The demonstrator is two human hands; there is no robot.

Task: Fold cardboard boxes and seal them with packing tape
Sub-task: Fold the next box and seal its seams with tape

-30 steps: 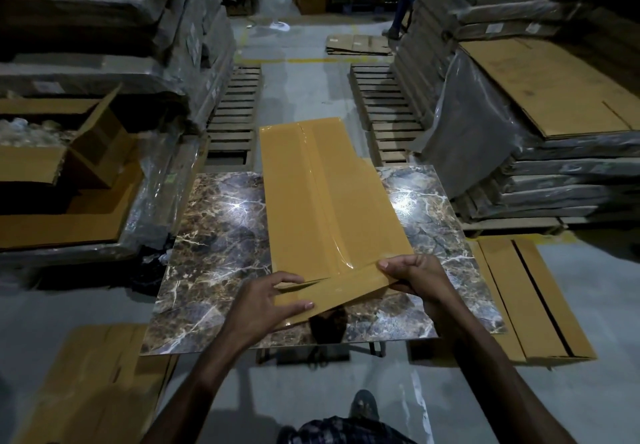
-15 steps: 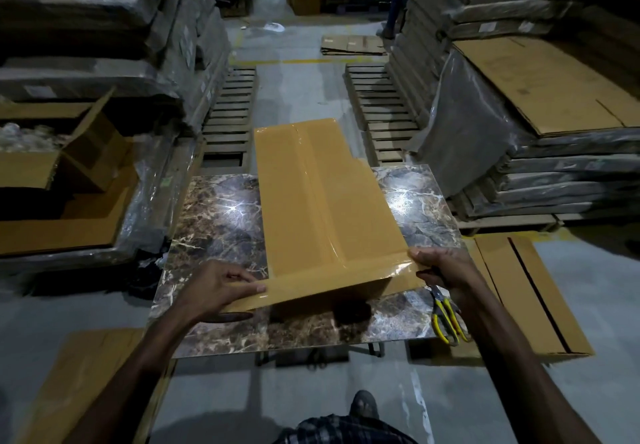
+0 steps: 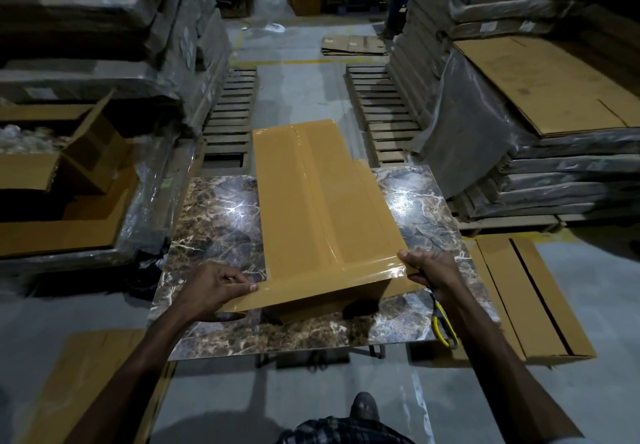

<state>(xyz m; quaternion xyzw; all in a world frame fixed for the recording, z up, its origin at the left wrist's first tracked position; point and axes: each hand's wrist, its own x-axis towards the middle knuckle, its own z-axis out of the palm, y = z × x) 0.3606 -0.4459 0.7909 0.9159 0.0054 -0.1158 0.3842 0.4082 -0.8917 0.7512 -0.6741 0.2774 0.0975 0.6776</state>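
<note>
The right hand (image 3: 427, 267) hides the upper end of the scissors (image 3: 443, 331).

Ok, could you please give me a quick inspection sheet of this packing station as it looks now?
Surface: marble-patterned tabletop, glossy.
Job's things: cardboard box lies flat on it, overhanging the far edge; tape strip stretched across its near end.
Clutter: scissors by the right edge.
Grippers: left hand and right hand each hold a tape end.
Cables: nothing seen.
Surroundings: pallets, wrapped stacks, flat cartons on the floor.
</note>
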